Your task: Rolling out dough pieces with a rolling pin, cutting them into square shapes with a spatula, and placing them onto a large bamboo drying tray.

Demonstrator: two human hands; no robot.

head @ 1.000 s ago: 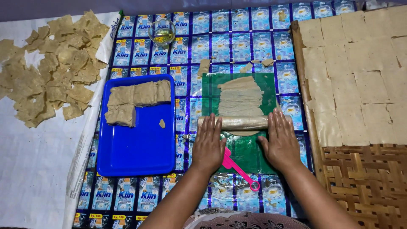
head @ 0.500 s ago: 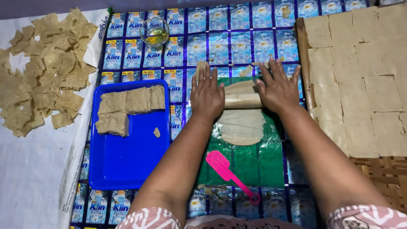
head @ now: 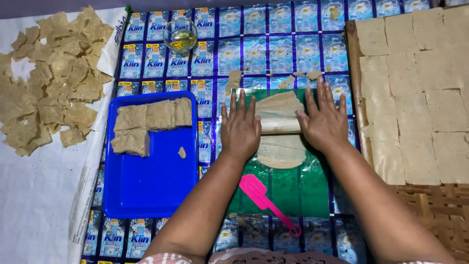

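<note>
Head view, looking down at a floor mat.

Left hand point(head: 240, 129): flat, palm down, fingers spread, pressing on the left end of a rolling pin point(head: 278, 125). Not clenched round it.

Right hand point(head: 322, 122): flat, palm down, fingers spread, pressing on the right end of the same pin. The two hands lie apart, the bare middle of the pin showing between them.

Dough sheet point(head: 281, 149): thin, pale, spread on a green plastic sheet point(head: 293, 188). It shows both beyond the pin, towards the far edge of the green sheet, and on the near side, between the wrists.

Pink spatula point(head: 268, 203): on the green sheet near its near edge, between the forearms, touched by neither hand.

Blue tray point(head: 146, 190): just left of the left hand, holding dough blocks point(head: 149, 120) along its far edge.

Glass bowl point(head: 180, 35): near the mat's far edge, with yellowish liquid.

Dried pieces point(head: 49, 78): heaped on white cloth, far left.

Cut squares point(head: 415, 83): laid in rows on a woven tray point(head: 439, 215) to the right of the right hand.
</note>
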